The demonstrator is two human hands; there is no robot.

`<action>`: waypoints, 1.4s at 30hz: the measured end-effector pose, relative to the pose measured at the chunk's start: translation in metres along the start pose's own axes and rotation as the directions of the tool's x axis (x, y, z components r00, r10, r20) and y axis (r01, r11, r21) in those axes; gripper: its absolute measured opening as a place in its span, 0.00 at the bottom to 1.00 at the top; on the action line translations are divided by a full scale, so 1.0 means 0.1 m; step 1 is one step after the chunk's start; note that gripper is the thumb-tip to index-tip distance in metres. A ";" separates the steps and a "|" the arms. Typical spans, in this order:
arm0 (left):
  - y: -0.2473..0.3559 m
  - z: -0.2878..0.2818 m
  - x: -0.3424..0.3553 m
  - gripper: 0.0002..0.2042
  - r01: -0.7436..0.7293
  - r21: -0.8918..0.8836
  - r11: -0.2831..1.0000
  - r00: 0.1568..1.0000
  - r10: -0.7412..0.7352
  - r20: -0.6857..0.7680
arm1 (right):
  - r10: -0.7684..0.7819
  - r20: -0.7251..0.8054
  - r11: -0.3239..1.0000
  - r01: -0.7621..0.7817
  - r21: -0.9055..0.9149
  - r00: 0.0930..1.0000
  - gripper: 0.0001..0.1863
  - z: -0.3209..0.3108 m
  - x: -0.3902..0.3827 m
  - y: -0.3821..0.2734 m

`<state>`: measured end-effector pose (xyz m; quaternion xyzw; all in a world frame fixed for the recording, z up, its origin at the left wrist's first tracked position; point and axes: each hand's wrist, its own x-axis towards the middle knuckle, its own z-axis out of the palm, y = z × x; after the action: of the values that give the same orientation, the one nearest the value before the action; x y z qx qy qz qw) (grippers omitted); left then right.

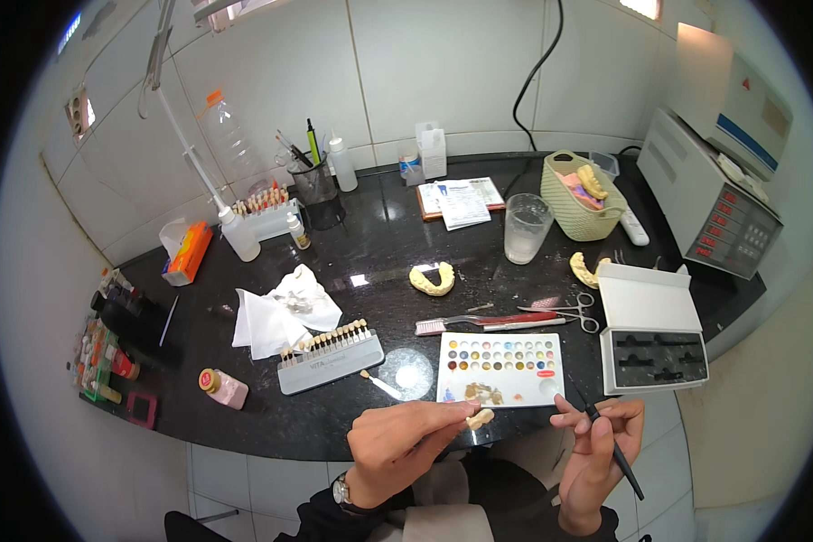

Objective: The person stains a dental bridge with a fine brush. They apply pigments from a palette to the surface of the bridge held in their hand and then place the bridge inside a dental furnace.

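My left hand (408, 444) pinches a small cream dental piece (481, 419) at the lower edge of a white paint palette (540, 357), which has rows of coloured wells and a brownish smear. My right hand (603, 447), to the palette's lower right, grips a slim black brush (627, 466), its tip pointing up. A grey shade guide (331, 369) with tooth tabs lies left of the palette, with one loose tab (381, 385) beside it.
An open box (655, 359), scissor-like clamp (587, 312), toothbrush (443, 326) and dental casts (432, 287) surround the palette. Behind stand a glass (526, 239), basket (583, 217) and grey machine (714, 226). Cloths (257, 325), a pink jar (230, 390) and bottles (117, 316) sit leftward.
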<state>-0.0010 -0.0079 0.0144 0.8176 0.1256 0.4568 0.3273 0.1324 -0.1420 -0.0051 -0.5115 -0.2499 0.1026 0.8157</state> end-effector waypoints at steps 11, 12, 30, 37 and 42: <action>0.22 0.04 -0.01 0.06 -0.017 -0.203 0.979 0.999 0.026 0.041 | -0.102 -0.146 0.995 0.100 -0.019 0.984 0.11 -0.20 -0.21 -0.22; 0.22 0.04 -0.01 0.05 -0.033 -0.219 0.975 0.999 0.041 0.033 | -0.107 -0.151 0.994 0.105 -0.020 0.983 0.11 -0.19 -0.23 -0.24; 0.37 0.27 0.00 0.03 -0.069 -0.334 0.940 0.986 0.115 0.122 | -0.172 -0.246 0.985 0.159 -0.072 0.954 0.11 -0.43 -0.43 -0.44; 0.38 0.59 -0.08 0.03 0.107 -0.428 0.897 0.978 -0.019 0.206 | -0.180 -0.320 0.982 0.154 -0.107 0.930 0.11 -0.67 -0.51 -0.48; 0.40 0.71 -0.15 0.03 0.273 -0.518 0.811 0.954 -0.160 0.253 | -0.186 -0.333 0.980 0.152 -0.125 0.925 0.11 -0.79 -0.57 -0.43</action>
<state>0.0460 -0.0758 0.0045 0.7110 0.0497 0.3497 0.6080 0.1211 -0.2476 -0.0124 -0.5369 -0.1520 -0.0709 0.8268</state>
